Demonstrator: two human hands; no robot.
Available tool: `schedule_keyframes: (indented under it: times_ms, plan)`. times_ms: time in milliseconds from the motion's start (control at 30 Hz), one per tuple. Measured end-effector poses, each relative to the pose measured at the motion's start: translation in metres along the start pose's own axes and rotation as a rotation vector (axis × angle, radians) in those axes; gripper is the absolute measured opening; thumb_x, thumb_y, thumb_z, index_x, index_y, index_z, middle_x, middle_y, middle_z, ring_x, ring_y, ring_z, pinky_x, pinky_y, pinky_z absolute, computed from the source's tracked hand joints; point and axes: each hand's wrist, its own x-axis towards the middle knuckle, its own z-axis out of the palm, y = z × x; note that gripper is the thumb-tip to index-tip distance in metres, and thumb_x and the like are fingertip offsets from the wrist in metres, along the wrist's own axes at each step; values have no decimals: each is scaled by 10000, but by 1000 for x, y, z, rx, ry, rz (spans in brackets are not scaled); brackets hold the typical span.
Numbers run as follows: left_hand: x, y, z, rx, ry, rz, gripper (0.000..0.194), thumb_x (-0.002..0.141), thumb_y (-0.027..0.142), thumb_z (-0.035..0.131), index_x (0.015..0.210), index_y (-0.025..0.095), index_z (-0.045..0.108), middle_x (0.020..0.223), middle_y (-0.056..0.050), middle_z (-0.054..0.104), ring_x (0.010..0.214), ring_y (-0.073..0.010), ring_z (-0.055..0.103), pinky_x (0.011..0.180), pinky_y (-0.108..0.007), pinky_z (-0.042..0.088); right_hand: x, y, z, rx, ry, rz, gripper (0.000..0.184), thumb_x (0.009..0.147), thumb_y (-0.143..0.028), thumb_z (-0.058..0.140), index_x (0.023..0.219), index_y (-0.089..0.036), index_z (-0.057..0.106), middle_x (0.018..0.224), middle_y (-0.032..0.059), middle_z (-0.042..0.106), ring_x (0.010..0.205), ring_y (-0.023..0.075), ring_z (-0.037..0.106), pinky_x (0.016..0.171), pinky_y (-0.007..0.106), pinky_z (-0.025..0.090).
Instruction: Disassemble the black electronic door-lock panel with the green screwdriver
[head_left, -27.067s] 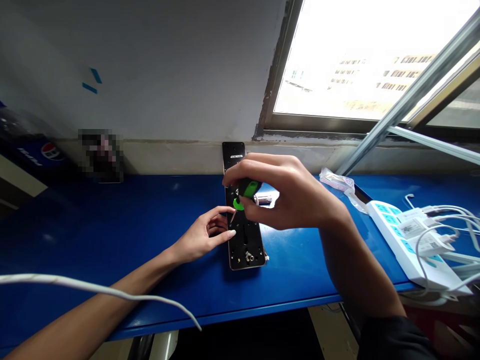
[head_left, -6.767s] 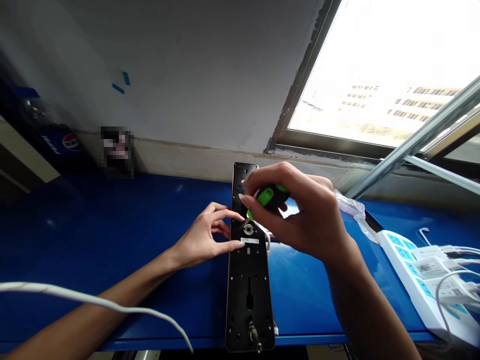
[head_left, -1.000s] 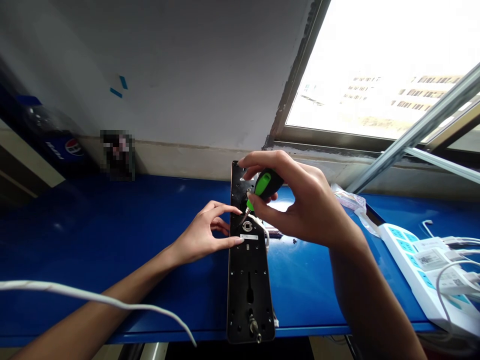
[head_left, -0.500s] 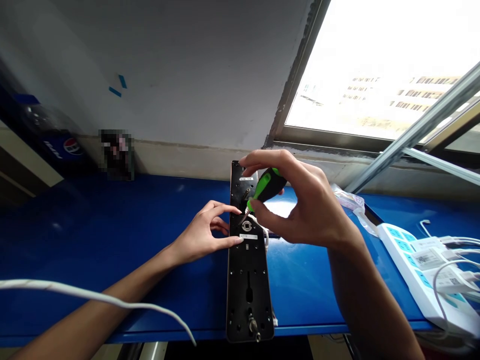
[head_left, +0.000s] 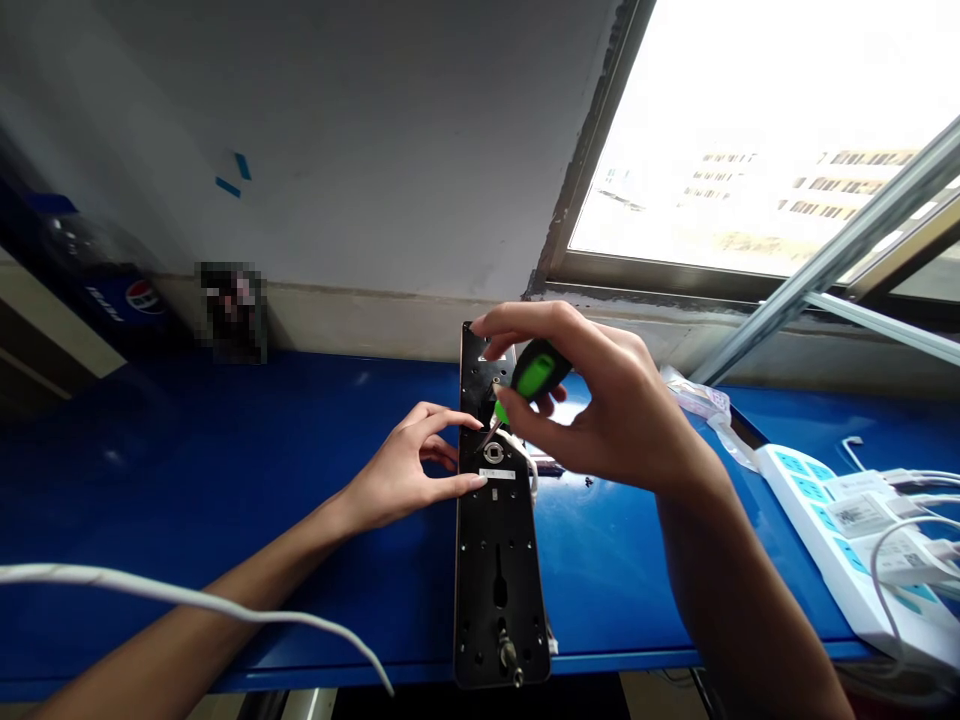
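Black panel lies lengthwise before us on the blue table, around the middle of the scene, its far end toward the wall and its near end at the table's near edge. Our left hand comes in from the left with thumb and fingers spread apart; thumb tip and forefinger tip rest on the panel's left side, the thumb beside a white label. Our right hand pinches the green and black handle of a screwdriver between thumb and fingers. We have it tilted, handle up to the right, shaft slanting down to the left, with its tip by our left forefinger, next to a round silver fitting; we cannot tell whether the tip sits in a screw.

Nearer along the panel we see a keyhole-shaped slot and, at the near end, a metal post sticking up. A white cable curves over the panel's right edge. Farther right on the table are a clear plastic packet and a white power strip with chargers plugged in. Far left stands a Pepsi bottle; far right, a metal bar slants across the window.
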Motion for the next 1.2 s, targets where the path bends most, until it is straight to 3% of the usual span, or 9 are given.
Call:
schedule_keyframes:
  times_ms: [100,233,400,567,733,900,1067,1200]
  plan:
    - [0,-1,0,9,5,-10,548,784,411,869,1277,323,647,1373,-51,450,936,-184,722,936,-427,638,0,0,0,18,-11,-3,511,833,-67,657,1323,-182,569,1207,55,700,864,119,656,737,251,549]
    - [0,-2,0,-11,9,-13,551,771,408,879,1265,318,651,1383,-47,431,923,-172,724,935,-415,638,-1,0,1,-13,0,26,413,893,-125,675,1290,-212,599,1085,25,720,743,93,621,675,237,544]
    - [1,-2,0,-49,-13,-23,550,781,388,875,1274,317,643,1412,-50,455,921,-160,719,950,-401,618,0,-1,1,40,-28,3,583,804,-23,637,1357,-180,542,1234,61,685,915,130,665,776,254,565]
    - [2,-2,0,-100,-67,-84,650,800,393,859,1369,319,553,1342,-55,602,938,-187,706,928,-420,611,-1,-1,2,-20,-11,29,416,897,-117,672,1297,-204,593,1097,14,713,751,87,624,722,233,557]
    - [3,-3,1,-112,-93,-62,636,815,395,844,1373,313,551,1325,-47,644,980,-203,701,940,-411,595,-1,-2,2,36,-23,3,567,811,-37,651,1347,-189,546,1189,42,693,908,129,660,772,253,562]
    - [2,-3,1,-76,-76,-82,659,806,429,848,1376,295,545,1227,-53,693,947,-208,712,911,-403,599,-1,-2,4,-1,16,38,395,887,-143,699,1262,-215,597,1088,24,716,831,120,651,715,257,551]
    - [2,0,1,-78,-86,-65,643,808,410,844,1371,303,552,1258,-44,688,979,-210,713,938,-391,589,-1,-2,3,32,-10,13,543,806,-41,624,1325,-189,556,1136,47,697,922,145,656,716,263,545]
    - [2,0,1,-70,-82,-75,667,806,423,840,1385,280,540,1242,-66,697,963,-222,724,924,-404,595,-1,-1,3,3,15,22,421,846,-146,719,1249,-189,607,1055,34,715,806,125,633,683,266,535]
